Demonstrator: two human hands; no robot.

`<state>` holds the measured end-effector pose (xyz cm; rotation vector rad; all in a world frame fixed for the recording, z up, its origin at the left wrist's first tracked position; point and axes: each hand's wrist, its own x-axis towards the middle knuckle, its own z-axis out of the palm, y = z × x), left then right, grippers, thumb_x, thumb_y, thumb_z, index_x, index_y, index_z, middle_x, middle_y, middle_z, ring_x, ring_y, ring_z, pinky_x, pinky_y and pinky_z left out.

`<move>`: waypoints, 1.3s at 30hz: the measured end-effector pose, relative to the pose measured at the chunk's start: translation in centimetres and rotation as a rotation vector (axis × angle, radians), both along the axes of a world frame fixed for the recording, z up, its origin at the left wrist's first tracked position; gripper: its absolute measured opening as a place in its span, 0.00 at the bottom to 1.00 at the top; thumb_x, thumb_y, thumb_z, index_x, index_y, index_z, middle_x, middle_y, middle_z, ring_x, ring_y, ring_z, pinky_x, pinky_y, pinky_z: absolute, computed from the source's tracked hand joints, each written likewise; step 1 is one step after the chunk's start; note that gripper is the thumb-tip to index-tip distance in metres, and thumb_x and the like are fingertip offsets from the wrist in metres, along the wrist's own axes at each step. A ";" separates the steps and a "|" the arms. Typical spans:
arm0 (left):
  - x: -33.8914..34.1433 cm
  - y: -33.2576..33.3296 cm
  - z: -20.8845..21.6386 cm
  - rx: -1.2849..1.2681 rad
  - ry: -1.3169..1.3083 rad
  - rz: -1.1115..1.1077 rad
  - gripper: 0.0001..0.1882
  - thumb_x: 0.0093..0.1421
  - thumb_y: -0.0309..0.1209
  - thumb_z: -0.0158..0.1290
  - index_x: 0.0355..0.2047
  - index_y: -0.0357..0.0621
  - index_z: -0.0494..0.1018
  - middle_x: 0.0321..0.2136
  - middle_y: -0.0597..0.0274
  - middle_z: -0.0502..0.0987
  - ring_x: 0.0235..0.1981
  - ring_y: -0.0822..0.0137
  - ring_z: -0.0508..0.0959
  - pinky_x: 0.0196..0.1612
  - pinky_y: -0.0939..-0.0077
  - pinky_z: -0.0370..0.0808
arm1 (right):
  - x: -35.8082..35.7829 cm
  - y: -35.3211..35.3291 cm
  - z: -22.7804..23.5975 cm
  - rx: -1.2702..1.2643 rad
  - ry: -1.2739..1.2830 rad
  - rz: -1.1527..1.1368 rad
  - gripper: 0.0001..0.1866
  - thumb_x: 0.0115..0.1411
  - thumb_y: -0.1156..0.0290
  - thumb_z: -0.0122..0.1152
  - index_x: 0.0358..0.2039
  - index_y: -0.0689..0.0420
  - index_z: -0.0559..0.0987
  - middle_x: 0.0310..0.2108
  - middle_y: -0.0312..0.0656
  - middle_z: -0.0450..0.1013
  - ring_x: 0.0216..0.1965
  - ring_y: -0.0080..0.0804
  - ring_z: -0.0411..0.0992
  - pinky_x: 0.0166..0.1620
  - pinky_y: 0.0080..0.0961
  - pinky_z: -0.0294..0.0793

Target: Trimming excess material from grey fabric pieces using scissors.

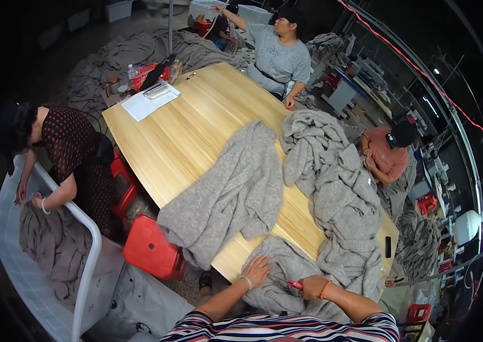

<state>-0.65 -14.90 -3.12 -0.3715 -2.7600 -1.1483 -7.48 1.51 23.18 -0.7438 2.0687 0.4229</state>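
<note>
My left hand (257, 271) lies flat with its fingers stretched out on a grey knitted garment (287, 259) at the table's near edge. In my right hand (313, 287), closed around it, is a small red tool (294, 284) that points left over the same garment; its exact kind is too small to tell. A grey sweater (233, 188) is spread out beyond my left hand, its lower part hanging over the table's edge. Ahead and to the right, more grey knitwear (344, 188) lies in a long heap.
The wooden table (196, 119) carries papers (139, 107) at its far left. A red stool (151, 246) stands by its left edge. At left, a person (70, 154) leans over a white bin (87, 251) of grey knitwear. Other people (278, 54) are beyond the table and at right.
</note>
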 end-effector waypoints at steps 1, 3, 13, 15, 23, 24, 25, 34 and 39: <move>-0.2 -0.3 0.0 0.000 -0.002 -0.008 0.20 0.64 0.38 0.49 0.54 0.47 0.74 0.63 0.51 0.65 0.67 0.54 0.59 0.70 0.55 0.51 | 0.0 0.4 -0.3 0.060 -0.040 0.013 0.17 0.58 0.54 0.56 0.41 0.53 0.80 0.34 0.53 0.79 0.39 0.53 0.78 0.43 0.48 0.75; -0.4 -0.5 0.1 0.009 0.006 -0.007 0.19 0.62 0.36 0.50 0.52 0.45 0.74 0.62 0.51 0.66 0.67 0.53 0.60 0.70 0.55 0.52 | -0.2 0.9 -0.6 0.020 -0.022 -0.030 0.17 0.59 0.55 0.56 0.41 0.53 0.80 0.34 0.53 0.79 0.39 0.54 0.78 0.43 0.48 0.75; -4.2 -2.2 3.4 0.140 0.155 0.358 0.29 0.55 0.36 0.60 0.57 0.45 0.69 0.54 0.50 0.69 0.51 0.48 0.71 0.53 0.56 0.67 | 0.6 5.6 -0.7 -0.292 0.143 -0.146 0.14 0.58 0.61 0.55 0.40 0.55 0.79 0.28 0.53 0.79 0.32 0.53 0.79 0.35 0.48 0.76; -5.7 -2.2 6.1 -0.110 0.136 0.440 0.37 0.51 0.37 0.64 0.61 0.46 0.64 0.55 0.48 0.67 0.50 0.45 0.70 0.53 0.55 0.67 | 0.9 7.0 -1.6 -0.355 0.202 -0.180 0.16 0.59 0.59 0.56 0.43 0.54 0.78 0.27 0.55 0.78 0.31 0.55 0.78 0.35 0.50 0.76; -8.6 3.8 1.2 0.214 -0.276 0.281 0.17 0.50 0.34 0.63 0.41 0.47 0.78 0.39 0.51 0.78 0.44 0.46 0.74 0.47 0.60 0.73 | 1.6 13.5 -2.4 -0.512 0.270 -0.285 0.15 0.59 0.58 0.56 0.41 0.54 0.78 0.27 0.54 0.78 0.31 0.54 0.78 0.36 0.49 0.76; -8.4 4.7 1.3 0.248 -0.327 0.302 0.12 0.49 0.33 0.63 0.35 0.49 0.79 0.35 0.52 0.79 0.42 0.47 0.75 0.46 0.60 0.73 | 1.6 14.3 -1.8 -0.481 0.261 -0.294 0.15 0.59 0.58 0.56 0.41 0.54 0.78 0.27 0.54 0.78 0.32 0.53 0.78 0.37 0.49 0.76; -8.0 5.5 1.4 0.233 -0.325 0.281 0.12 0.49 0.33 0.63 0.35 0.49 0.79 0.35 0.52 0.79 0.42 0.47 0.75 0.46 0.60 0.73 | 1.6 14.8 -1.2 -0.450 0.255 -0.312 0.15 0.59 0.58 0.56 0.41 0.54 0.78 0.28 0.53 0.78 0.33 0.53 0.78 0.37 0.48 0.76; -5.4 7.9 0.7 0.079 -0.071 0.245 0.27 0.51 0.26 0.60 0.53 0.45 0.71 0.43 0.44 0.77 0.46 0.43 0.74 0.51 0.57 0.73 | 2.9 20.3 -2.8 -0.604 0.276 -0.318 0.12 0.60 0.59 0.56 0.34 0.55 0.79 0.25 0.51 0.78 0.28 0.52 0.78 0.31 0.49 0.75; -9.0 7.5 0.5 0.356 -0.255 0.779 0.27 0.52 0.30 0.66 0.51 0.37 0.73 0.42 0.45 0.79 0.42 0.55 0.80 0.48 0.65 0.75 | 3.8 22.1 -1.7 -0.616 0.238 -0.365 0.10 0.57 0.67 0.55 0.36 0.58 0.79 0.28 0.54 0.78 0.32 0.54 0.78 0.35 0.50 0.76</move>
